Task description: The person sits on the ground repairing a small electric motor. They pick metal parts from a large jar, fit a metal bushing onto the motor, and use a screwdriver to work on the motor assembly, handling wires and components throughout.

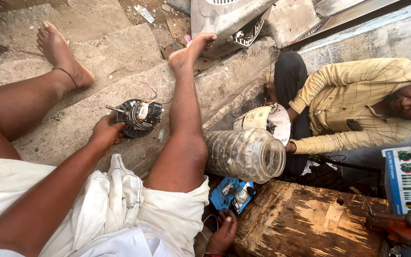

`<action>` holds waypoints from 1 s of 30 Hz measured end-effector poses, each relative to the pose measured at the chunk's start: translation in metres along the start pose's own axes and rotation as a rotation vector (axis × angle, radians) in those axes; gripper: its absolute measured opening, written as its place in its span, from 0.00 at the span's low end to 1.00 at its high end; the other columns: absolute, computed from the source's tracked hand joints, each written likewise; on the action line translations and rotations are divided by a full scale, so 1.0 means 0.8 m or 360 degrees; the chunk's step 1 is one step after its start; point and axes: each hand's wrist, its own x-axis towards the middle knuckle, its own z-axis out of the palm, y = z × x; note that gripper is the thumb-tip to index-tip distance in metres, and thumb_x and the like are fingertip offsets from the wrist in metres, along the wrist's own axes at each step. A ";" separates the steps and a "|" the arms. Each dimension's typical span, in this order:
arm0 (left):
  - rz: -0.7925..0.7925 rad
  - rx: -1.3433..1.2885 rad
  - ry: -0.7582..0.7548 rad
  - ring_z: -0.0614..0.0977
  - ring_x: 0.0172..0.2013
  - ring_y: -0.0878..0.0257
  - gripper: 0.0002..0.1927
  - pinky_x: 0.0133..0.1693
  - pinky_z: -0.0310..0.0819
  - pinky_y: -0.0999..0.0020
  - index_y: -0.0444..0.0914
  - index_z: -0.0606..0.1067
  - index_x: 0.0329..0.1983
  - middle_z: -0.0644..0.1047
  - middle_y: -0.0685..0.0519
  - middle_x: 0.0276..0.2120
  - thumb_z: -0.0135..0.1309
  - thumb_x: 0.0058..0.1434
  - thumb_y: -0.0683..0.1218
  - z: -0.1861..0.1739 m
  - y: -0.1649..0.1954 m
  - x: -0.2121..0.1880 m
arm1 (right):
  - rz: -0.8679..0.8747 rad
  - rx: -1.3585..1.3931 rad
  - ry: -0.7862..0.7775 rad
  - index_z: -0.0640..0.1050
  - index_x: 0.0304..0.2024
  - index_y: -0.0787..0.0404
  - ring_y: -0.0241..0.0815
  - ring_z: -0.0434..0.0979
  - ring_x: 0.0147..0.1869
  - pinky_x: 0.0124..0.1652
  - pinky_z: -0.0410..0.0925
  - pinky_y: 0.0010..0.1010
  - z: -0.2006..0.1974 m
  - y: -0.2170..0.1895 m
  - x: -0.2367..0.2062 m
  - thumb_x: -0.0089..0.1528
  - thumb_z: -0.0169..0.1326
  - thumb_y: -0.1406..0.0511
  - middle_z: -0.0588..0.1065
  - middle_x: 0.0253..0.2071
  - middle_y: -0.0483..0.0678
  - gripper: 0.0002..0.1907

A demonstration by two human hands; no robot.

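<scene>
While touching L hand (104,133): motor (139,117) just beyond.

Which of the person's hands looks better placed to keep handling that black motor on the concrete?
Left, probably. The left hand already touches the rim of the motor between the legs. The right hand is low beside the wooden block, under the blue tool, away from the motor.

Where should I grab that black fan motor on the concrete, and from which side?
Probably by the round black rim of the fan motor, from the near left, where the left hand already touches it. The shaft juts out to the left and loose wires trail off the far side, so avoid those.
</scene>
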 end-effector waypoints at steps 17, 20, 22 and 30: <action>-0.0047 -0.0108 0.0073 0.82 0.33 0.60 0.25 0.32 0.77 0.66 0.37 0.63 0.71 0.81 0.47 0.40 0.47 0.71 0.41 -0.030 0.006 -0.059 | -0.0282 0.0597 -0.1327 0.74 0.58 0.69 0.42 0.80 0.54 0.54 0.72 0.33 0.240 -0.184 0.040 0.71 0.49 0.68 0.79 0.49 0.53 0.15; -0.0107 -0.0161 0.0086 0.82 0.33 0.61 0.24 0.32 0.79 0.65 0.38 0.65 0.70 0.80 0.48 0.40 0.47 0.70 0.41 -0.041 0.003 -0.073 | -0.0336 0.0464 -0.1469 0.73 0.61 0.67 0.41 0.78 0.57 0.56 0.71 0.32 0.279 -0.198 0.030 0.68 0.54 0.68 0.77 0.54 0.51 0.19; -0.0093 -0.0096 0.0131 0.82 0.33 0.60 0.24 0.32 0.78 0.64 0.38 0.66 0.70 0.80 0.48 0.40 0.48 0.70 0.41 -0.046 0.001 -0.079 | -0.0352 0.0199 -0.1480 0.73 0.62 0.64 0.41 0.78 0.57 0.54 0.72 0.32 0.299 -0.211 0.024 0.64 0.58 0.66 0.76 0.57 0.51 0.23; -0.0163 -0.0013 0.0130 0.82 0.36 0.59 0.24 0.34 0.75 0.61 0.40 0.67 0.68 0.81 0.48 0.41 0.51 0.68 0.43 -0.055 0.000 -0.080 | -0.1066 -0.0323 -0.1488 0.70 0.65 0.60 0.55 0.72 0.68 0.64 0.66 0.40 0.345 -0.253 0.003 0.59 0.64 0.64 0.71 0.64 0.55 0.32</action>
